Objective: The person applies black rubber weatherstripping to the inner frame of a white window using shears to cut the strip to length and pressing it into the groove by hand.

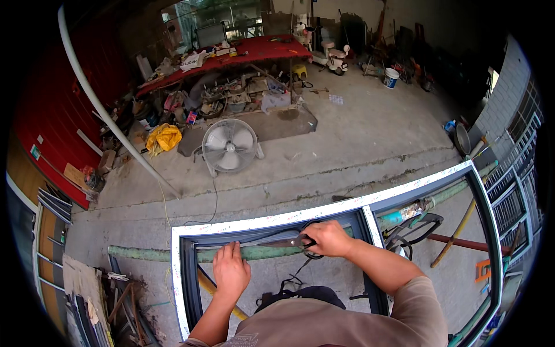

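Note:
A large window frame [277, 218], dark grey with white film on its top face, lies in front of me, split by a crossbar [372, 226]. My left hand [230, 270] rests with its fingers laid over the inner edge of the frame's far rail. Scissors [302, 240] with black handles are in my right hand [328, 238], just left of the crossbar. Their blades point left along the rail. A thin dark strip [272, 234] runs along that rail between my hands; how it sits there is hard to make out. Black cord-like strip hangs below the scissors.
Green-wrapped bars [139, 253] pass under the frame. A floor fan [230, 146] stands beyond it, its cable on the concrete. Farther back is a cluttered red table [260, 51]. A pale pole [110, 118] leans at left; ladder-like metal frames [511, 202] stand at right.

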The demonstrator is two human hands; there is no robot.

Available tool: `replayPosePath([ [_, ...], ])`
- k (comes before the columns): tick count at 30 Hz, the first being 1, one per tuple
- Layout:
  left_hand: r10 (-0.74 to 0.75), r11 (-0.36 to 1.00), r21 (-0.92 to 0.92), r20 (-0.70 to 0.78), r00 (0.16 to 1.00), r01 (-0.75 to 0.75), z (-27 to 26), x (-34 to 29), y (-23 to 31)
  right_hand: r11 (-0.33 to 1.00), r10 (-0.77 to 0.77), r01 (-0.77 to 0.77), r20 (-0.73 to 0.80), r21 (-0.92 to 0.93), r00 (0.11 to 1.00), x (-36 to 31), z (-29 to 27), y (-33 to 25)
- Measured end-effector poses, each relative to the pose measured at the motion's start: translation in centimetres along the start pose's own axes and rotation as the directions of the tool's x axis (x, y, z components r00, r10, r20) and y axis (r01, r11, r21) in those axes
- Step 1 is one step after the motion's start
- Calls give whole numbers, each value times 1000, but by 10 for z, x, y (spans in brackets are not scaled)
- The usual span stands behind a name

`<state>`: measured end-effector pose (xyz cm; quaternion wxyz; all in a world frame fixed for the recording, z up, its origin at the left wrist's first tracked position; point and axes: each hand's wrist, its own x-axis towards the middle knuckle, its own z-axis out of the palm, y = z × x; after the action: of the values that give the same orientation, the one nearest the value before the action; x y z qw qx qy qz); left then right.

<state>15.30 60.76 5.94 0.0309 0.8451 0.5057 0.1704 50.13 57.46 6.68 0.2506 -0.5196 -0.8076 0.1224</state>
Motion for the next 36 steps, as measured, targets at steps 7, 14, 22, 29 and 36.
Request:
replayPosePath([
  [7, 15, 1000, -5, 68, 998, -15, -8, 9, -7, 1000, 5, -5, -8, 29, 1000, 0, -2, -2],
  [14, 3, 1000, 17, -20, 1000, -2, 4, 0, 5, 999, -13, 13, -13, 36, 1000, 0, -2, 1],
  [22, -100, 994, 42, 112, 989, 96, -1, 13, 9, 997, 22, -23, 22, 69, 1000, 2, -5, 1],
  [29, -64, 991, -125, -49, 997, 57, 12, 5, 17, 998, -12, 9, 58, 56, 998, 6, -3, -3],
  [36, -114, 988, -119, -91, 989, 103, 21, 0, 27, 997, 63, -65, 46, 47, 997, 3, -8, -7],
])
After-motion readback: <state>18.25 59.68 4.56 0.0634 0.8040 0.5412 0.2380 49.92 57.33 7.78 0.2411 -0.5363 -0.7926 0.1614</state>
